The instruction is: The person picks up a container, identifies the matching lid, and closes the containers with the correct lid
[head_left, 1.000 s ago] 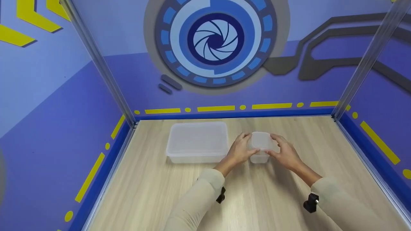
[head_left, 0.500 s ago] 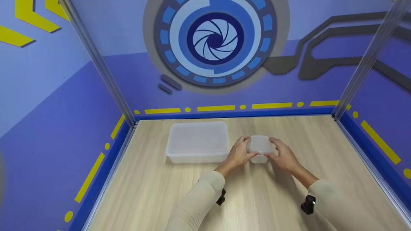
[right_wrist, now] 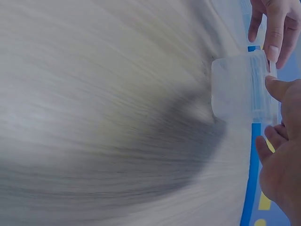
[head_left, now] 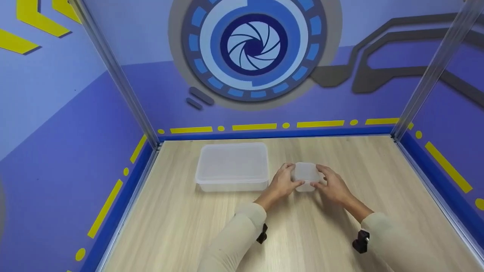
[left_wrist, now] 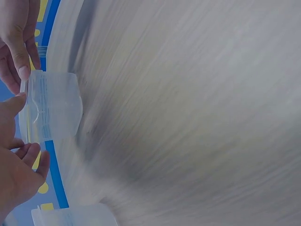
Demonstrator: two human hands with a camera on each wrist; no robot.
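A small translucent plastic food container (left_wrist: 61, 106) stands upright on the table. Its square lid (head_left: 306, 171) lies at the rim; whether it is fully seated I cannot tell. My left hand (head_left: 282, 181) pinches the lid's left side, thumb at the near corner and fingers at the far one. On the opposite side my right hand (head_left: 334, 185) grips the lid the same way, its thumb (right_wrist: 276, 87) on the near edge. Both thumbs come close together at the front. In the left wrist view the container wall shows below the fingers.
A larger rectangular translucent container (head_left: 232, 166), with a lid on it, stands left of the small one, close to my left hand. The wooden tabletop (head_left: 181, 226) ends at blue-purple panels (head_left: 151, 102) at the back and sides.
Both hands have brought the lid down and slightly towards me, from above the small container to its rim. The larger container has stayed in place.
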